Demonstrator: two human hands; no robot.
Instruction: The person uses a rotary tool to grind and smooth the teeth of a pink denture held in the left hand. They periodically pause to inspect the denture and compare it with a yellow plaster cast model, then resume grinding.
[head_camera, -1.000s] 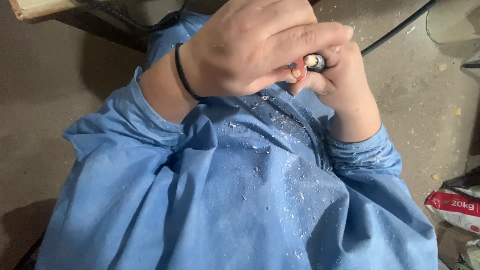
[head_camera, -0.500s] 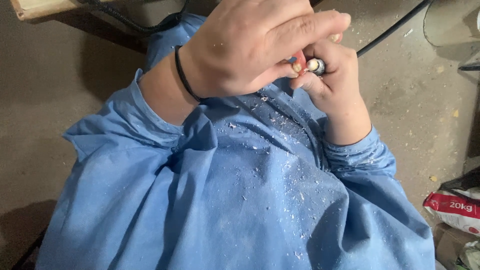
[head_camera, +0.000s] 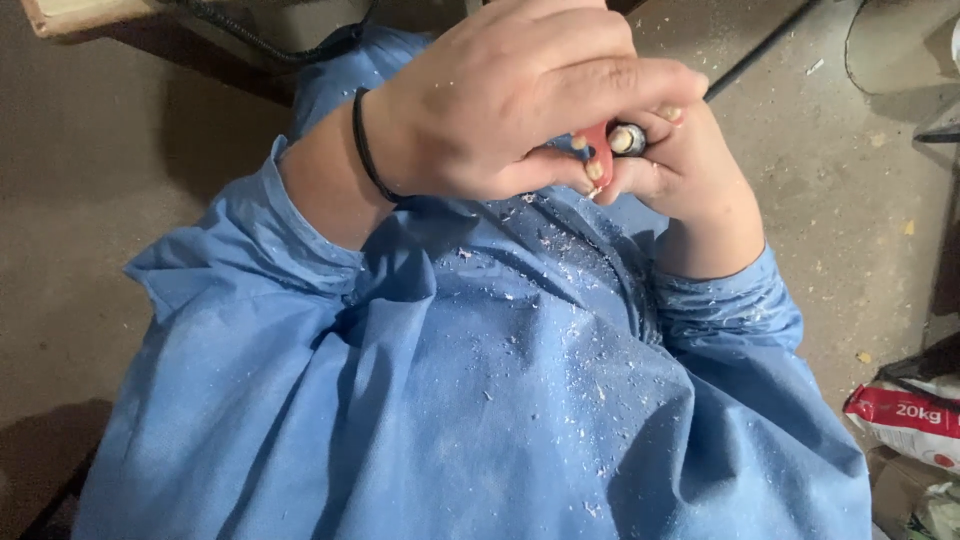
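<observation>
Head view: your left hand (head_camera: 500, 110) pinches a red-handled tool (head_camera: 600, 150) against the small dark cylinder (head_camera: 628, 138) gripped in your right hand (head_camera: 680, 170). With fingertips that close together, a slip could nick them.

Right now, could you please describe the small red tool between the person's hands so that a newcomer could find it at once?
Start at the wide blue dusty smock filling the lower view, then go up to the two bare hands pressed together near the top. The left hand, with a black wristband, and the right hand pinch the small red tool. It is the only red thing there, beside a round metal tip.
</observation>
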